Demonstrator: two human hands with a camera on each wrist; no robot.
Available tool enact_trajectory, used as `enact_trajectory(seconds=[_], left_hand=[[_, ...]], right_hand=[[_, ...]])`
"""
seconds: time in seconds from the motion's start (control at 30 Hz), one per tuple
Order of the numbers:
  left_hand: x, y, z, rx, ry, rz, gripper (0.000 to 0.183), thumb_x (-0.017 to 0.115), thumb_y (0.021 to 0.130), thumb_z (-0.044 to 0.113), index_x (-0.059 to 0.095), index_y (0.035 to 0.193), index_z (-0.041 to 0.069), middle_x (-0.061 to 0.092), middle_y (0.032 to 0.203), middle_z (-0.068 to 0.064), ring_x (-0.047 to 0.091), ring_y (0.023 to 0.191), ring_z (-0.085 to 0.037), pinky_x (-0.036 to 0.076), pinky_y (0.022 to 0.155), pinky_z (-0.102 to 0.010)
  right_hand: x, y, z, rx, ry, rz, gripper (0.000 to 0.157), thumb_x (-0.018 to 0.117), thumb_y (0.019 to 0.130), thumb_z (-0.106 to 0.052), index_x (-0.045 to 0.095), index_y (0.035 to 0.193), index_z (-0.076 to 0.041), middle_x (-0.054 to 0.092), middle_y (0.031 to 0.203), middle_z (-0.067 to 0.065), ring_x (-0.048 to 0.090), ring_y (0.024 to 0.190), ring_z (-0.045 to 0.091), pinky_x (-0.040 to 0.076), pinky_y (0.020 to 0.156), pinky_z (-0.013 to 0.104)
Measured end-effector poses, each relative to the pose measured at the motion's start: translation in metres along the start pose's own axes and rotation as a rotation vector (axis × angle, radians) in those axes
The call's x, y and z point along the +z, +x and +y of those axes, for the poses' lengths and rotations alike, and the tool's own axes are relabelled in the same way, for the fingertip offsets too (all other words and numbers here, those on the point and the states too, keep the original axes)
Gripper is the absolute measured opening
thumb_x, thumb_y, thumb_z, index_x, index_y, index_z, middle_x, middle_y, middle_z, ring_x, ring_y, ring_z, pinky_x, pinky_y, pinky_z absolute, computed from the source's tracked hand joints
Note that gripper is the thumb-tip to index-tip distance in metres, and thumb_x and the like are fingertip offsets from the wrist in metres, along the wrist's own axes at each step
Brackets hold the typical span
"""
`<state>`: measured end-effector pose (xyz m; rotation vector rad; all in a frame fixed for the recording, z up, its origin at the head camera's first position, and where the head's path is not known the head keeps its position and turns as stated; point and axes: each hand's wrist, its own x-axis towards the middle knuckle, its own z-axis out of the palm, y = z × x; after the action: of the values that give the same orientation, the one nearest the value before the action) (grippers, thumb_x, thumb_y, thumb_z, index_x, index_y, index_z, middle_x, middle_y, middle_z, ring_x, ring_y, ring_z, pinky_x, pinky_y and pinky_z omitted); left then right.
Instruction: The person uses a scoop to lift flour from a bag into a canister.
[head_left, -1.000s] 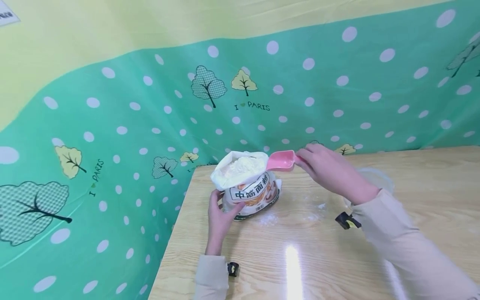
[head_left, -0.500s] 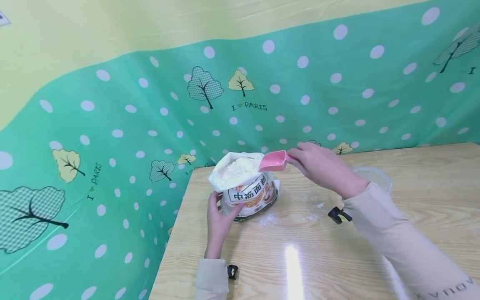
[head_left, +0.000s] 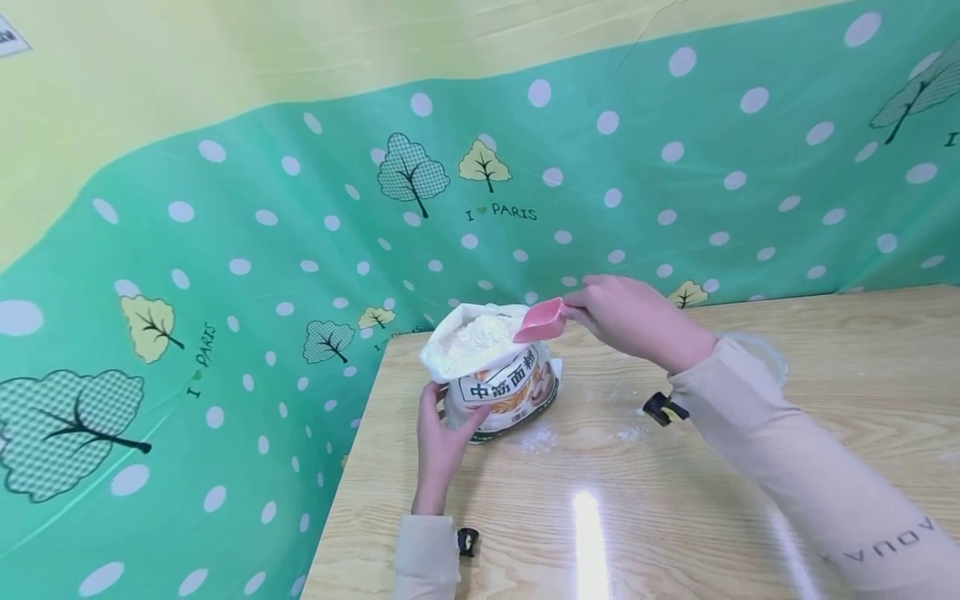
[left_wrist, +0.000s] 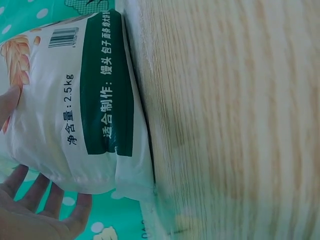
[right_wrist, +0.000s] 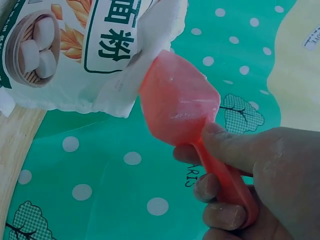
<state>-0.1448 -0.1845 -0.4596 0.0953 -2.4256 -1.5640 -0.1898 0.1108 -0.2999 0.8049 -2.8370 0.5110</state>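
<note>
An open white bag of flour (head_left: 501,390) stands on the table, its rim folded outward and white flour (head_left: 483,336) heaped at the mouth. My left hand (head_left: 442,450) holds the bag's left side, thumb across the front and fingers along the side, as the left wrist view shows. My right hand (head_left: 637,321) grips the handle of a pink scoop (head_left: 542,320), thumb on top and fingers curled beneath. The scoop's front edge is at the right rim of the bag. From the right wrist view I see the scoop's underside (right_wrist: 177,100); its inside is hidden there.
A clear bowl (head_left: 763,357) stands behind my right forearm, partly hidden. Spilled flour (head_left: 538,439) dusts the wooden table (head_left: 510,517) by the bag. A green and yellow patterned cloth (head_left: 300,208) hangs behind and to the left.
My right hand has moved left with the scoop, bringing its front edge over the bag's right rim. My left hand and the bag have stayed in place.
</note>
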Motion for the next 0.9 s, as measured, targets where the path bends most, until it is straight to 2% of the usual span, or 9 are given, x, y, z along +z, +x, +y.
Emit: enact_trajectory(seconds=[0.2, 0.4, 0.63, 0.9], left_hand=[[-0.001, 0.000, 0.001, -0.004, 0.015, 0.003, 0.087, 0.087, 0.074, 0.041, 0.042, 0.144, 0.018, 0.049, 0.143, -0.003, 0.043, 0.133, -0.024, 0.040, 0.110, -0.049], [0.000, 0.001, 0.001, -0.008, 0.018, 0.003, 0.086, 0.088, 0.073, 0.039, 0.042, 0.143, 0.017, 0.050, 0.142, -0.003, 0.045, 0.133, -0.024, 0.041, 0.110, -0.048], [0.000, 0.001, -0.001, -0.004, 0.014, 0.008, 0.085, 0.088, 0.073, 0.038, 0.043, 0.143, 0.017, 0.051, 0.141, -0.002, 0.045, 0.132, -0.024, 0.041, 0.109, -0.048], [0.002, 0.002, -0.002, 0.007, 0.017, 0.011, 0.085, 0.088, 0.073, 0.039, 0.043, 0.142, 0.016, 0.051, 0.141, -0.003, 0.046, 0.131, -0.025, 0.042, 0.109, -0.049]], right_hand=[[-0.007, 0.010, -0.007, -0.009, -0.027, -0.035, 0.019, 0.062, 0.099, -0.021, 0.076, 0.105, -0.010, 0.063, 0.081, 0.003, 0.054, 0.074, 0.020, 0.050, 0.068, 0.034], [-0.011, 0.018, -0.012, -0.008, -0.022, -0.070, 0.017, 0.063, 0.098, -0.019, 0.077, 0.104, -0.011, 0.062, 0.080, 0.003, 0.054, 0.074, 0.020, 0.049, 0.067, 0.034], [-0.007, 0.027, -0.014, -0.023, -0.019, -0.080, 0.017, 0.062, 0.098, -0.019, 0.077, 0.100, -0.010, 0.065, 0.083, 0.003, 0.056, 0.076, 0.020, 0.050, 0.068, 0.034], [0.000, 0.041, -0.016, -0.041, -0.032, -0.095, 0.015, 0.063, 0.097, -0.016, 0.077, 0.100, -0.011, 0.068, 0.089, 0.005, 0.061, 0.083, 0.022, 0.056, 0.078, 0.038]])
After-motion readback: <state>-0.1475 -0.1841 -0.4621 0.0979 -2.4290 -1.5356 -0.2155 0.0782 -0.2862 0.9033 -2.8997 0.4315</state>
